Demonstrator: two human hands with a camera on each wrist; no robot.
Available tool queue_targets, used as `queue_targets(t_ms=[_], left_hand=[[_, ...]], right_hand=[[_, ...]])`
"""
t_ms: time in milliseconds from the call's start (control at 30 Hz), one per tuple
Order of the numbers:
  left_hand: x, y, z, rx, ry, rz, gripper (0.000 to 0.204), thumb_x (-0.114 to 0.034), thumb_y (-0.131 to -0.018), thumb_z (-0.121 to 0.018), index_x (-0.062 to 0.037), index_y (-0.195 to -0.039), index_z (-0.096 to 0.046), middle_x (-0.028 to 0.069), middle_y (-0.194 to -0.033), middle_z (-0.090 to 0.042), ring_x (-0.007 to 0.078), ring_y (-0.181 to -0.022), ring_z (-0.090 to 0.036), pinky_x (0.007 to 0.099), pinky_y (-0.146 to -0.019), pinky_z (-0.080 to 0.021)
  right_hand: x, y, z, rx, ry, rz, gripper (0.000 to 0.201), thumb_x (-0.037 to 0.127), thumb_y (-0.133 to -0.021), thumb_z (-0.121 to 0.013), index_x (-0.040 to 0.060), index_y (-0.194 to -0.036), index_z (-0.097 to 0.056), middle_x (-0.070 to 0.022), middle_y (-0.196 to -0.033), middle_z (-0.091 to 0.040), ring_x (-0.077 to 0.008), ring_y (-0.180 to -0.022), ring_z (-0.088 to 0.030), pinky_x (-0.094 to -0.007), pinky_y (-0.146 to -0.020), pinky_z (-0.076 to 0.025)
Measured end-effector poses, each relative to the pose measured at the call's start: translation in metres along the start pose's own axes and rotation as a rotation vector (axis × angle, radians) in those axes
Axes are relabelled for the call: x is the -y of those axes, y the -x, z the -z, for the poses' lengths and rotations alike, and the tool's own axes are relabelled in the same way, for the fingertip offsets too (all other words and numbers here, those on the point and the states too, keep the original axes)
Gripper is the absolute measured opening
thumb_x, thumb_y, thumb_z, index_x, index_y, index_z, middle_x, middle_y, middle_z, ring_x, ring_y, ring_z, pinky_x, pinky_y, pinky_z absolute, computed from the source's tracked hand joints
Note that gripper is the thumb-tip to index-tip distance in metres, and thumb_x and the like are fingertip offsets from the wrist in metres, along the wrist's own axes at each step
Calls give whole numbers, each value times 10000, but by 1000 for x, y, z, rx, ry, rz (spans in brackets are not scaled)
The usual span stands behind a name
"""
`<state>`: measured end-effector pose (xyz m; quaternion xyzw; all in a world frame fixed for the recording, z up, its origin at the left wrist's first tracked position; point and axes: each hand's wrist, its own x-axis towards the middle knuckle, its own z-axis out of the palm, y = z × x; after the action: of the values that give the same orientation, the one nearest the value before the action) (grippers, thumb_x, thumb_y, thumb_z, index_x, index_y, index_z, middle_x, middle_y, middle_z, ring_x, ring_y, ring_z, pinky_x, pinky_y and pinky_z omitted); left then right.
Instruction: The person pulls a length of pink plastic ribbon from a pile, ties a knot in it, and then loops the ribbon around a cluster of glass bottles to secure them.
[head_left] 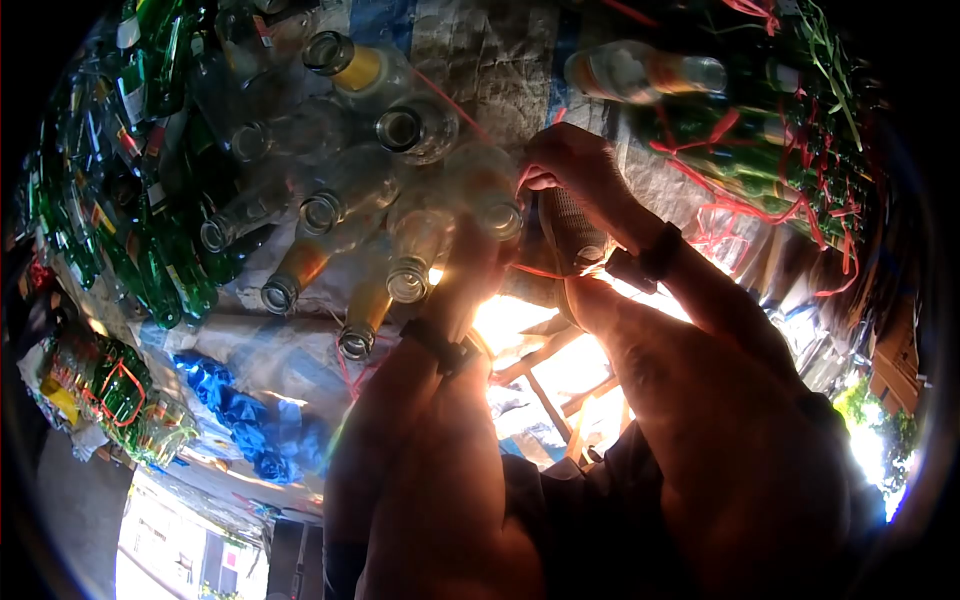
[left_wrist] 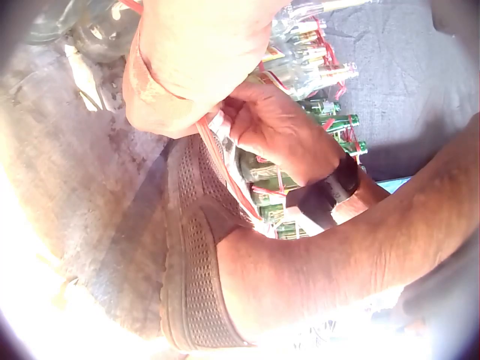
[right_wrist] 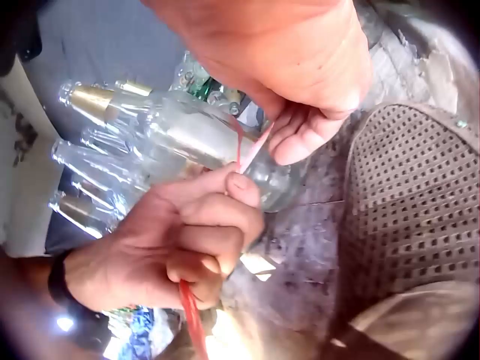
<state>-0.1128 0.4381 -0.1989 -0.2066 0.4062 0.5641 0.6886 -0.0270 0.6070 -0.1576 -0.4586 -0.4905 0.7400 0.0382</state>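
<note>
My left hand (right_wrist: pixel 191 236) is curled round a red plastic string (right_wrist: pixel 193 319), whose tail hangs below the fingers; thumb and forefinger pinch it higher up. My right hand (right_wrist: pixel 300 82), just above, pinches the string's upper part with bent fingers. Beside both hands lies a clear glass bottle (right_wrist: pixel 191 135), with string against its side. In the head view the right hand (head_left: pixel 575 165) is above a mesh shoe (head_left: pixel 572 225), while the left hand (head_left: pixel 478 265) is partly hidden behind bottle necks. The left wrist view shows the right hand (left_wrist: pixel 277 135) close to the left hand (left_wrist: pixel 199 64).
Several clear bottles (head_left: pixel 408 280) point towards me. Green bottles (head_left: pixel 150 250) are piled at the left, and string-tied green bottles (head_left: pixel 750 165) lie at the right. Another clear bottle (head_left: pixel 640 72) lies at the top. Blue plastic (head_left: pixel 235 415) is at the lower left. A leg (head_left: pixel 690 390) stands close to the arms.
</note>
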Motion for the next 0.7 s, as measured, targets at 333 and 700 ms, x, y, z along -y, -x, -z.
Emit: queue_targets(t_ms=[333,700], left_hand=[[-19,39,-19,-196,102,75,115,-258,-1008,-647,-150,-975,-627,-136,-734,-433,13,-617,-376,223,-531,-296],[-19,37,-20,-217,176,101,139,-253,-1025,-621,-131,-961,-601,-131,-648,-318,25,-524,-273,222,-460,-180]], right_hand=[[8,-46,-10,45,50,71,75,14,-911,-626,-15,-980,-626,-89,-829,-673,-164,-731,-676,-296,-678,-575],[-5,-37,-18,-36,-515,-87,125,24,-971,-554,23,-1090,-592,-64,-851,-632,-155,-746,-622,-307,-674,-522]])
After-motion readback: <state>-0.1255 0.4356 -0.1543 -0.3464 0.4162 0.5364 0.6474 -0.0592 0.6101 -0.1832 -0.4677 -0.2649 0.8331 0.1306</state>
